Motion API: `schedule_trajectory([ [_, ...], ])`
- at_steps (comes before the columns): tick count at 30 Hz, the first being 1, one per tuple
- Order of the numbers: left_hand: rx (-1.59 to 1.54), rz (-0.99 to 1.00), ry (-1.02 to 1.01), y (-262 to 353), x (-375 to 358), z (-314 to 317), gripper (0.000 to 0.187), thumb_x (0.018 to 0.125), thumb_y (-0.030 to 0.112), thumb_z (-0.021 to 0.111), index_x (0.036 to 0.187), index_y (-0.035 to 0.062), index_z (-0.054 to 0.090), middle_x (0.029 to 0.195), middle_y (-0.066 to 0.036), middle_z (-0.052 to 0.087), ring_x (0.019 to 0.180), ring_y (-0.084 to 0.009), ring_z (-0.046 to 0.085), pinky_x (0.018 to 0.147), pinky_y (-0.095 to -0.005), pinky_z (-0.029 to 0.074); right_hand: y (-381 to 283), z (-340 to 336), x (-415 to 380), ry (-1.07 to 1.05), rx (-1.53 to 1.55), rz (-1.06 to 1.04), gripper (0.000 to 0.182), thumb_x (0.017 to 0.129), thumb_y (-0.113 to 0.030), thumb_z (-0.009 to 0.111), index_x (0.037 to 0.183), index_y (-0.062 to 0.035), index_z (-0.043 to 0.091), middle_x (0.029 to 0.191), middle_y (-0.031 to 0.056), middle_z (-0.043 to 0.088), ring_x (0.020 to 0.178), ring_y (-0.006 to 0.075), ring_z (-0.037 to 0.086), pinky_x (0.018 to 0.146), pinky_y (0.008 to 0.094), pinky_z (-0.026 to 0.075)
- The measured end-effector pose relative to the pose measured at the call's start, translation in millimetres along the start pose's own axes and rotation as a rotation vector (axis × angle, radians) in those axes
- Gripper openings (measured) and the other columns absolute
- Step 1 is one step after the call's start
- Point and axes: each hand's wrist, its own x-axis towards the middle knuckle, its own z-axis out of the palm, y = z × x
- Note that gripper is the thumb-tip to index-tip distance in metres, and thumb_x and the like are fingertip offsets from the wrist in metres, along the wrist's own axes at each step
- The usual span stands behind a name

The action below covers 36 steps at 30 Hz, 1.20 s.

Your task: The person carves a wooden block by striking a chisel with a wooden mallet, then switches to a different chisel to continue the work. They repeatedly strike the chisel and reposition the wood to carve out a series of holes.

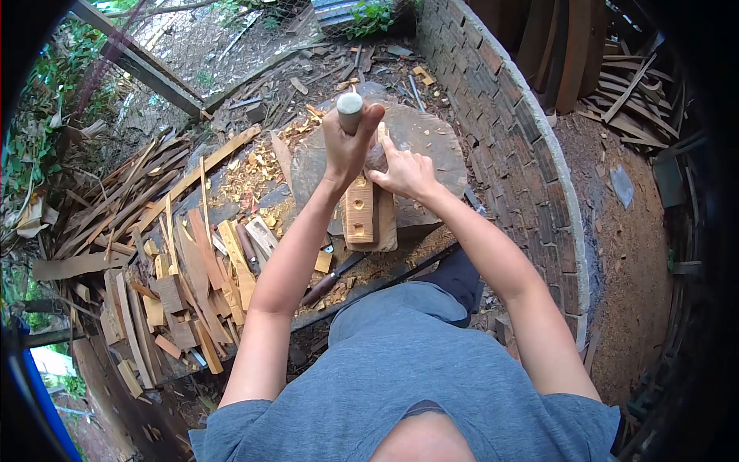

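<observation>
My left hand (pixel 346 144) is closed around an upright handle with a pale rounded end (pixel 350 108); the working end of this tool is hidden below the hand. Beside it, my right hand (pixel 408 171) has thumb and fingers around a brown rounded piece (pixel 376 159), whose kind I cannot make out. Just below both hands lies a wooden block with carved holes (pixel 359 212), on a broad chopping stump (pixel 435 154). Another board (pixel 386 219) sits beside the block's right side.
Wood offcuts (pixel 185 308) and shavings (pixel 250 181) cover the left side. A dark-handled tool (pixel 331 279) lies before the stump, near my legs. A curved brick wall (pixel 508 146) bounds the right. Wood strips (pixel 627 96) are piled beyond it.
</observation>
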Motion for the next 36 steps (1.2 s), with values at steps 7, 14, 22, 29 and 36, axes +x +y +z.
schedule_trajectory([
  [7,0.003,0.003,-0.015,1,-1,-3,0.039,0.088,0.034,0.073,0.068,0.0067,0.054,0.057,0.006,0.050,0.051,-0.0018,0.047,0.044,-0.0190,0.033,0,-2,-2,0.001,0.004,0.009,0.079,0.077,-0.049,0.063,0.138,-0.0055,0.039,0.094,0.0256,0.069,0.090,0.0403,0.068,0.080,0.0504,0.053],
  [14,0.011,0.002,-0.010,-2,-4,-8,0.038,0.087,0.034,0.074,0.070,0.0070,0.054,0.059,0.005,0.052,0.052,-0.0019,0.048,0.045,-0.0196,0.035,0,-2,-2,-0.009,0.026,0.011,0.083,0.077,-0.049,0.063,0.142,-0.0059,0.036,0.093,0.0256,0.069,0.089,0.0404,0.068,0.080,0.0506,0.052],
  [22,0.269,0.125,0.019,-12,-6,-1,0.033,0.088,0.030,0.073,0.071,0.0081,0.055,0.056,0.005,0.052,0.049,-0.0036,0.050,0.043,-0.0199,0.037,2,1,-1,-0.012,0.053,0.019,0.084,0.076,-0.048,0.064,0.142,-0.0053,0.036,0.097,0.0274,0.068,0.092,0.0391,0.068,0.081,0.0494,0.052],
  [29,0.399,0.172,0.047,-9,1,10,0.018,0.082,0.017,0.069,0.076,0.0011,0.064,0.066,-0.009,0.065,0.057,-0.0159,0.064,0.053,-0.0308,0.050,13,-73,-16,0.302,0.932,-0.024,0.092,0.081,-0.046,0.067,0.138,0.0171,0.032,0.134,0.0321,0.047,0.127,0.0370,0.047,0.107,0.0424,0.037],
  [36,0.462,0.113,-0.146,-15,6,29,0.015,0.077,0.012,0.069,0.079,-0.0008,0.062,0.069,-0.016,0.064,0.055,-0.0219,0.064,0.054,-0.0338,0.050,-7,-145,-91,0.344,0.212,-0.201,0.053,0.080,-0.032,0.070,0.121,-0.0073,0.047,0.079,0.0151,0.068,0.071,0.0303,0.071,0.068,0.0414,0.054],
])
